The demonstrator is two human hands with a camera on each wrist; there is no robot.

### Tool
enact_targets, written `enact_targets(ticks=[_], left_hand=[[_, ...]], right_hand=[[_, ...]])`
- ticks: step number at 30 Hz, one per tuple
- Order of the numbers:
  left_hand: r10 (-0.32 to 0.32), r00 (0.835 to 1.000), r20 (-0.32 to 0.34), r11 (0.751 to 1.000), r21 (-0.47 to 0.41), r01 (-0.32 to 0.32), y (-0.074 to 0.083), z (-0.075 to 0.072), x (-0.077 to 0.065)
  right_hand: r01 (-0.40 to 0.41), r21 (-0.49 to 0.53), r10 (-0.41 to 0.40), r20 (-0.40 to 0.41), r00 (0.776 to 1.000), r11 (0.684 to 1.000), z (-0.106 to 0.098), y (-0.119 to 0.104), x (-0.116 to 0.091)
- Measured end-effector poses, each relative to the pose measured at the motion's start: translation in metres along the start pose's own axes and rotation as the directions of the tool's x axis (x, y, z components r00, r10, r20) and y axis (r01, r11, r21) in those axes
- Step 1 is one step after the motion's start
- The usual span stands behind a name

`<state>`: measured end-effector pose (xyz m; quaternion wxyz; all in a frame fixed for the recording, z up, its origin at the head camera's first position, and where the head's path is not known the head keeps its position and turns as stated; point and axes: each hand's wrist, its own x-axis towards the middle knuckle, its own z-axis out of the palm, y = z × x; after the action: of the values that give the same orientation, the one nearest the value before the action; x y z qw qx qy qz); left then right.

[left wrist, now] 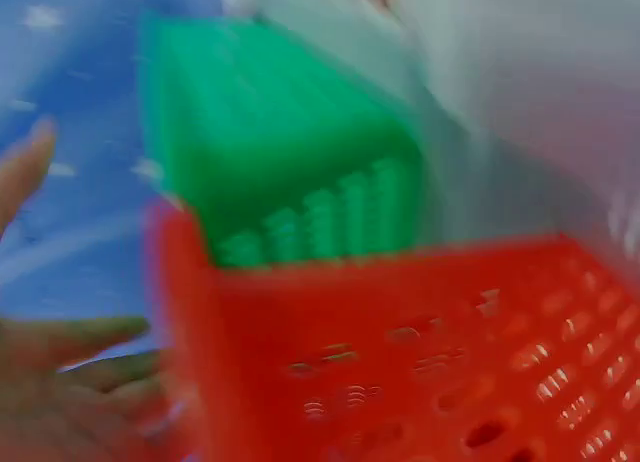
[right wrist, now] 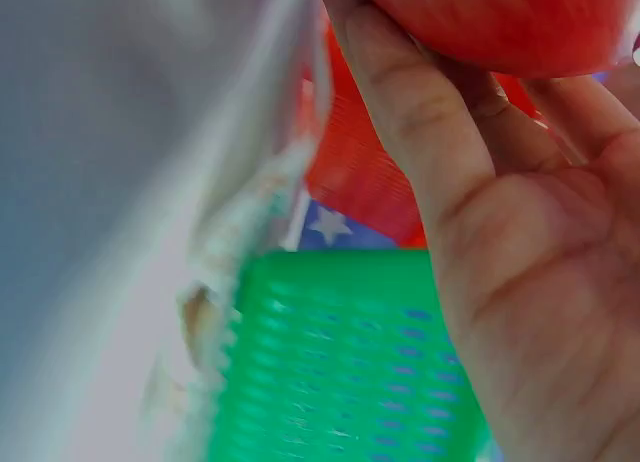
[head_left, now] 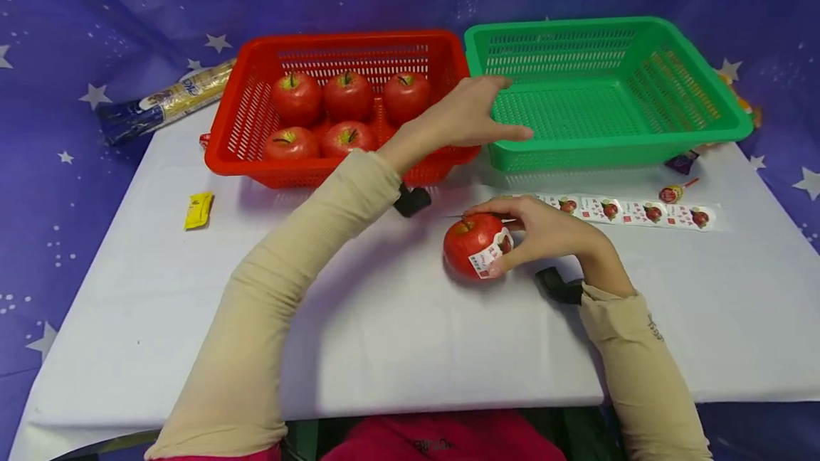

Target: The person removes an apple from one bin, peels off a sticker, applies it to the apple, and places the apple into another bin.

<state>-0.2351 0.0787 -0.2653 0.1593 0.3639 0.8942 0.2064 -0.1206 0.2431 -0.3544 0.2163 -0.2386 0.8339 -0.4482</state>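
Note:
On the white table a red apple (head_left: 466, 246) with a white printed label (head_left: 490, 255) on its side is held by my right hand (head_left: 544, 230), thumb at the label and fingers round the back. The right wrist view shows the apple (right wrist: 510, 22) against the fingers of that hand (right wrist: 540, 242). My left hand (head_left: 470, 116) is over the near right corner of the red basket (head_left: 346, 40), beside the green basket (head_left: 608, 141). Its thumb and fingers are spread with nothing between them. Several more apples (head_left: 346, 94) lie in the red basket. The left wrist view is blurred.
A strip of apple labels (head_left: 631, 212) lies before the green basket, with a lollipop (head_left: 670, 193) near it. A yellow packet (head_left: 198, 210) is on the left of the table. Behind it, a long pasta-like package (head_left: 173, 102) leans by the red basket.

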Motion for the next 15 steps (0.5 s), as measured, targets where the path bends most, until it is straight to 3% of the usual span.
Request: enact_targets(ticks=[2,4,7,9,12,15], left_hand=[[-0.097,0.991,0.089,0.99,0.108,0.087,-0.002,0.001,0.022],[-0.168,0.973,0.16,0.974,0.178,0.139,-0.005,0.001,0.035],[-0.235,0.952,0.196,0.954,0.237,0.186,-0.005,0.001,0.04],[-0.249,0.947,0.203,0.948,0.251,0.196,-0.005,-0.001,0.04],[-0.253,0.944,0.211,0.944,0.267,0.193,-0.005,0.0,0.04],[-0.228,0.953,0.198,0.946,0.275,0.17,-0.005,0.0,0.041]], right_hand=[[0.02,-0.054,-0.02,0.003,1.0,0.998,-0.01,-0.007,-0.008],[0.032,-0.101,-0.033,-0.015,0.999,0.994,-0.023,-0.018,-0.018],[0.065,-0.152,-0.075,-0.065,0.995,0.986,-0.055,-0.037,-0.03],[0.079,-0.138,-0.098,-0.139,0.985,0.987,-0.082,-0.05,-0.031],[0.088,-0.1,-0.114,-0.296,0.948,0.991,-0.125,-0.06,-0.015],[-0.058,-0.099,0.008,-0.44,0.898,0.993,-0.164,-0.059,0.014]])
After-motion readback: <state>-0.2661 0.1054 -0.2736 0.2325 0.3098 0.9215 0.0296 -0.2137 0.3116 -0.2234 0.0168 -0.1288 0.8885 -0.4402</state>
